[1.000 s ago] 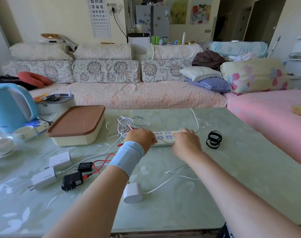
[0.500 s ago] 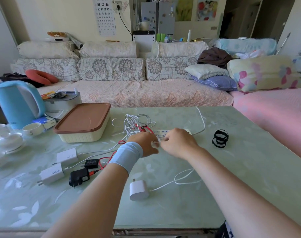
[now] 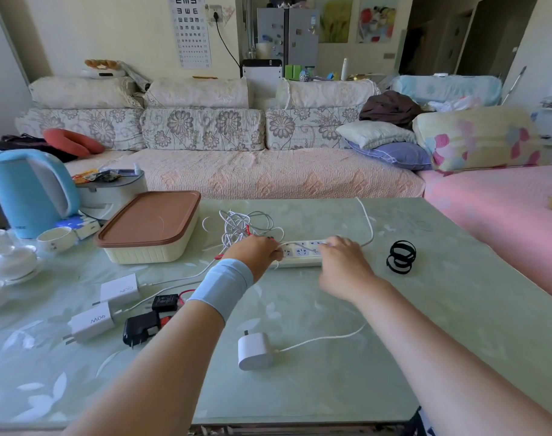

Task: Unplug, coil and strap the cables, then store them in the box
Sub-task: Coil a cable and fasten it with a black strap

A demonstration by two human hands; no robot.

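Head view: left hand (image 3: 252, 251) at the left end of the power strip (image 3: 299, 253), fingers curled, pinching a white cable (image 3: 277, 246). Right hand (image 3: 343, 265) over the strip's right end, fingertips down on it; too blurry to tell spread or pinching. Messy cable pile (image 3: 236, 223) just behind the left hand. Closed box (image 3: 148, 228) further left.

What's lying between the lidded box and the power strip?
In the head view: a tangle of white cables with a red lead, plus the left hand at the power strip.
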